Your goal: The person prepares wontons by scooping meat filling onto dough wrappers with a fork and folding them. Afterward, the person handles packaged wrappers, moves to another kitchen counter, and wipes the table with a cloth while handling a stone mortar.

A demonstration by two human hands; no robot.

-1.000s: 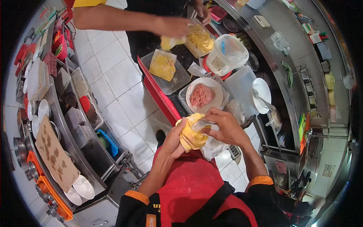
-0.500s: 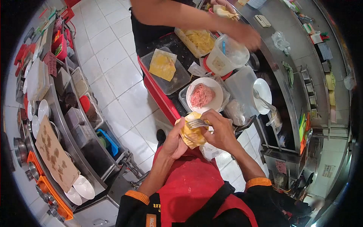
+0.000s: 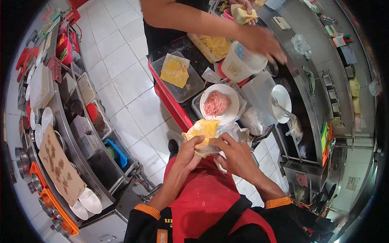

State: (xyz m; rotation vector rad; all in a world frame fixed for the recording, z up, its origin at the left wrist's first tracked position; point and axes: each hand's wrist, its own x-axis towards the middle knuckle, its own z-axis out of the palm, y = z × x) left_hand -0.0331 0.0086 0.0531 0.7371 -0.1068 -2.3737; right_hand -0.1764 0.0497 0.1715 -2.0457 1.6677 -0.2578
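Observation:
A yellow wrapper (image 3: 204,128) dusted with white is held in front of my red apron. My left hand (image 3: 189,153) grips it from the left, fingers closed around its lower part. My right hand (image 3: 235,157) is closed on a metal utensil (image 3: 208,150), a fork, that lies against the wrapper's lower side. Just beyond, a white bowl (image 3: 230,115) contains pink minced meat (image 3: 216,103). A flat yellow wrapper (image 3: 175,70) rests on a clear tray (image 3: 193,88) at the back left.
Across the cart, a co-worker's hand (image 3: 265,43) passes over a white tub (image 3: 238,69); their other hand holds a pale wrapper (image 3: 242,14). An oval white plate (image 3: 281,97) with cutlery stands right. A metal counter (image 3: 99,182) carrying cardboard (image 3: 60,164) is on the left.
The wrapper in my hands has been opened upward, and the fork has turned and lowered against it. The co-worker's arm has swung right across the tub.

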